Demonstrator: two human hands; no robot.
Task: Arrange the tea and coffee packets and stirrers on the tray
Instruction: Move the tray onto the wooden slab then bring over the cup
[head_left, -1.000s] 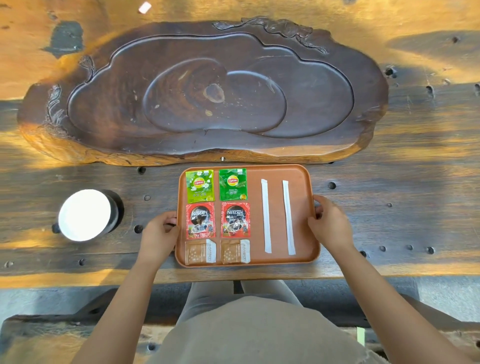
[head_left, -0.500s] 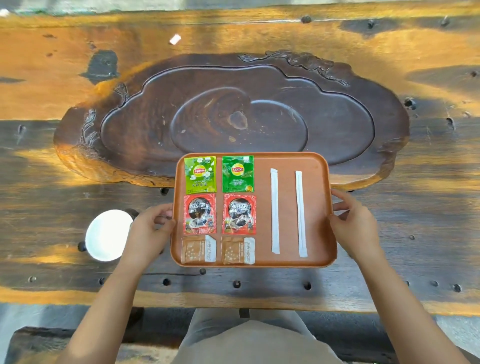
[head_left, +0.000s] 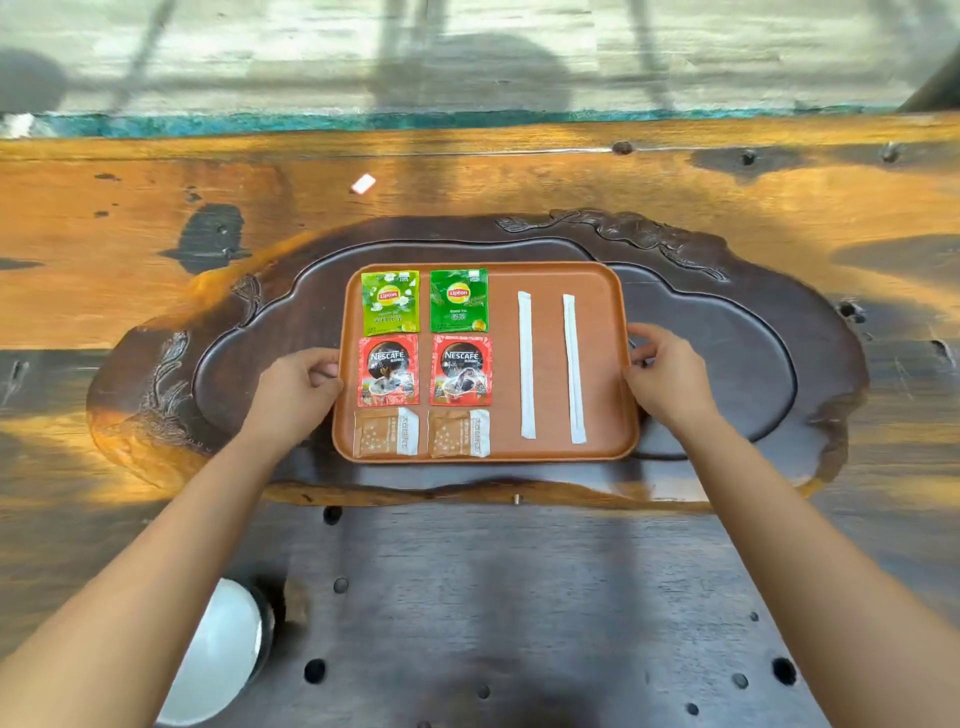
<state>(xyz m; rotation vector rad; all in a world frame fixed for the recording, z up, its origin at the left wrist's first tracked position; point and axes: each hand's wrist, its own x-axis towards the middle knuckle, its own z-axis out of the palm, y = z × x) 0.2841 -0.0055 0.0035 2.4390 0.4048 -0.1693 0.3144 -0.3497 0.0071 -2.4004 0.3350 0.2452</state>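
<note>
An orange tray sits over the hollow of a dark carved wooden tea board. My left hand grips its left rim and my right hand grips its right rim. On the tray's left half lie two green Lipton tea packets, two red Nescafe coffee packets below them, and two brown sugar packets nearest me. Two white wrapped stirrers lie parallel on the right half.
A white cup stands on the dark table at the lower left. A small white scrap lies on the orange wood beyond the tea board. The table's far edge runs across the top.
Both hands have carried the tray away from me, from the table's near edge onto the carved tea board. The packets and stirrers kept their places on it.
</note>
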